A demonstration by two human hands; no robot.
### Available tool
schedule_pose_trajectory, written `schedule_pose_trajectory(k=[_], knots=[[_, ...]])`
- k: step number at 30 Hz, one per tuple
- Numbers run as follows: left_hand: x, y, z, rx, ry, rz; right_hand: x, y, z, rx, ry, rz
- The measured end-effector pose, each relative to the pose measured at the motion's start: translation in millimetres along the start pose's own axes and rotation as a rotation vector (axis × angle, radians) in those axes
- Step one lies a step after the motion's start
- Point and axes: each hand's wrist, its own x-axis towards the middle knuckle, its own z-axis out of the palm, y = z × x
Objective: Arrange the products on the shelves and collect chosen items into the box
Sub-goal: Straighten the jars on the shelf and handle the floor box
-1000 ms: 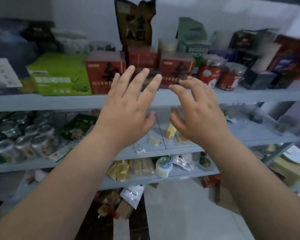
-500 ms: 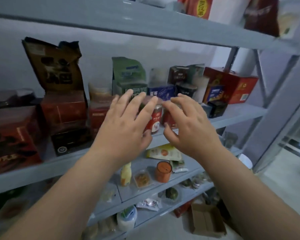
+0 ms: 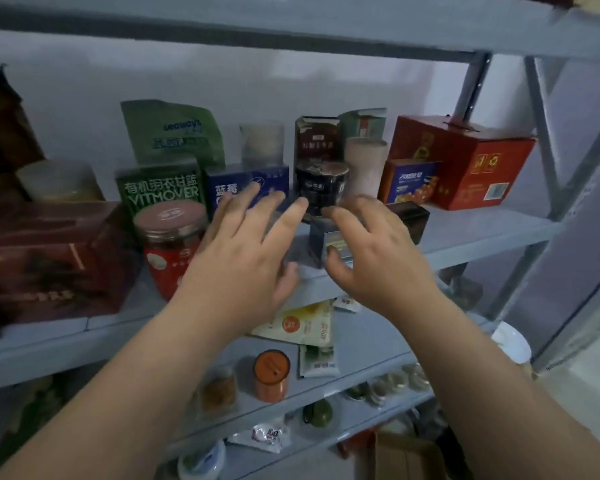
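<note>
The left hand (image 3: 243, 261) hovers, fingers spread and empty, before the blue box (image 3: 274, 180), beside the red jar (image 3: 168, 244) at the front edge of the shelf (image 3: 482, 233). The right hand (image 3: 378, 251) curves over a small dark box (image 3: 321, 237) near that edge, thumb before its label; grip unclear. Bare shelf lies rightward; the cardboard box (image 3: 406, 455) sits low right.

This looks like a stockroom or a small shop's storage corner. Grey metal shelving (image 3: 482, 237) on slotted uprights (image 3: 471, 88) stands against a plain white wall (image 3: 84, 81). Its tiers are crowded with packaged retail goods: a green VITMOVER box (image 3: 160, 188) at 10 o'clock, a red-labelled jar (image 3: 168, 244) at 9 o'clock, a red gift carton (image 3: 465, 161) at 2 o'clock and loose sachets (image 3: 298, 323) at 6 o'clock. A cardboard box (image 3: 406, 455) sits low at 5 o'clock.
</note>
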Motion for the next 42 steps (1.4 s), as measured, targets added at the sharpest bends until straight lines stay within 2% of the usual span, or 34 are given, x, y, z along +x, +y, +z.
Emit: schedule_pose_trajectory(k=[6, 11, 14, 20, 28, 34, 39, 42], knots=[[55.4, 46.2, 20.2, -0.013, -0.112, -0.128, 12.0, 74.8, 12.9, 0.096, -0.016, -0.123], [95.7, 63.1, 21.4, -0.196, -0.134, -0.268, 24.9, 119.3, 23.2, 0.179, -0.042, -0.146], [129.8, 52.6, 24.6, -0.229, -0.257, -0.336, 34.5, 133.9, 29.7, 0.191, -0.034, -0.166], [214.6, 24.9, 54.1, -0.187, -0.375, -0.308, 48.3, 149.0, 41.8, 0.147, -0.185, -0.176], [280.2, -6.9, 103.3, -0.085, -0.733, -0.243, 67.3, 168.2, 57.3, 0.144, -0.260, -0.170], [273.6, 2.2, 104.0, -0.133, -0.618, -0.315, 70.2, 182.0, 66.4, 0.279, -0.274, -0.121], [257.2, 25.0, 68.2, -0.157, -0.419, -0.434, 75.8, 196.2, 64.0, 0.476, -0.223, -0.061], [244.8, 45.7, 38.8, -0.155, -0.285, -0.481, 78.9, 200.9, 58.1, 0.535, -0.258, -0.013]])
